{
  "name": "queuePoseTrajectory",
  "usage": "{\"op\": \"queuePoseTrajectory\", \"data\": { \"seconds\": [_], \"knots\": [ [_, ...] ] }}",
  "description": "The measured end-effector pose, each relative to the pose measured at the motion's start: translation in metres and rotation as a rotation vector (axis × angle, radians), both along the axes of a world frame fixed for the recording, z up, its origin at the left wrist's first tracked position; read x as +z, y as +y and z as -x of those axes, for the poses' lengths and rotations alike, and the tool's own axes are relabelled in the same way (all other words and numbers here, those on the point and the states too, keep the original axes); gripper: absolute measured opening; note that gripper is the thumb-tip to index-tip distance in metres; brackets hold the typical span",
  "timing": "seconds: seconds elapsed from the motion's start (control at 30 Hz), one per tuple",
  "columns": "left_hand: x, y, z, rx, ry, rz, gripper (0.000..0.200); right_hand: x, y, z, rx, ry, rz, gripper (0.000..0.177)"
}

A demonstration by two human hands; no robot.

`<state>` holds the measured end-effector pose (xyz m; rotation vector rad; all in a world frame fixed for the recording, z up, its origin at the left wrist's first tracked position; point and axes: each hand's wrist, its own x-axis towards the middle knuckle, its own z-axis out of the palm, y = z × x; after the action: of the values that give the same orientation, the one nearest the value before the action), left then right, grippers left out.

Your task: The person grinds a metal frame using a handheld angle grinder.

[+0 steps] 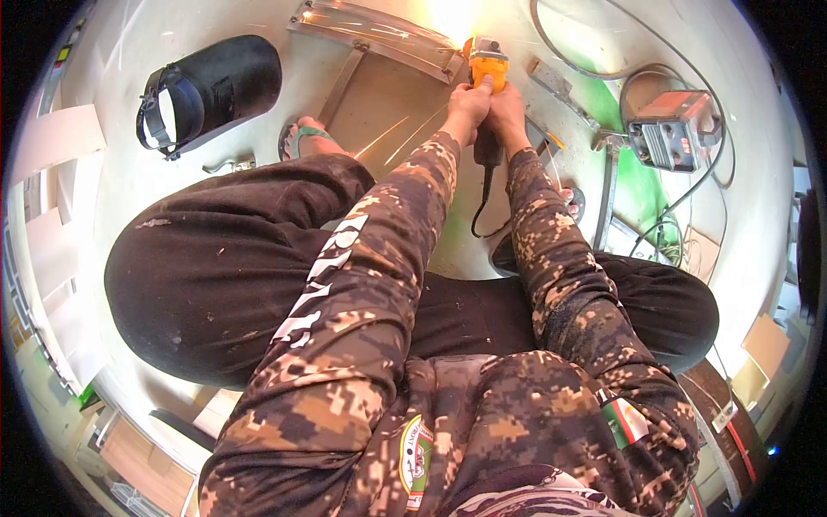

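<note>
Head view: angle grinder [487, 62] sits straight ahead of the person, long axis pointing away from the body, disc end on the steel frame [379, 34] w/ sparks. L hand [468, 103] is wrapped round the grinder's head, nearer the frame. R hand [508, 114] is clamped on its rear body.

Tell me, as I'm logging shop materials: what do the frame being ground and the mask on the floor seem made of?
Frame: likely bare steel, grey and shiny, throwing bright sparks under the grinder. Mask: probably matte black plastic, smooth moulded shell; hard to confirm.
</note>
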<state>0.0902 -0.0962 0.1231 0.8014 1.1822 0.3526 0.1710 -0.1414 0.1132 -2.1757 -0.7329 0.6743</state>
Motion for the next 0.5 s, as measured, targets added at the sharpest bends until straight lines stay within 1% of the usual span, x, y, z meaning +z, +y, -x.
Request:
{"op": "queuePoseTrajectory", "data": {
  "seconds": [0.07, 0.27, 0.5],
  "knots": [
    [0.013, -0.002, 0.004, -0.014, 0.015, 0.013, 0.067, -0.002, 0.0, -0.001, -0.002, 0.014, -0.015, 0.054],
    [0.013, -0.002, 0.004, -0.014, 0.028, -0.03, 0.069, 0.013, 0.001, 0.003, 0.015, -0.004, 0.004, 0.053],
    [0.0, -0.001, -0.001, 0.012, -0.015, 0.013, 0.068, 0.001, 0.003, -0.004, 0.019, -0.017, 0.036, 0.053]
  ]
}}
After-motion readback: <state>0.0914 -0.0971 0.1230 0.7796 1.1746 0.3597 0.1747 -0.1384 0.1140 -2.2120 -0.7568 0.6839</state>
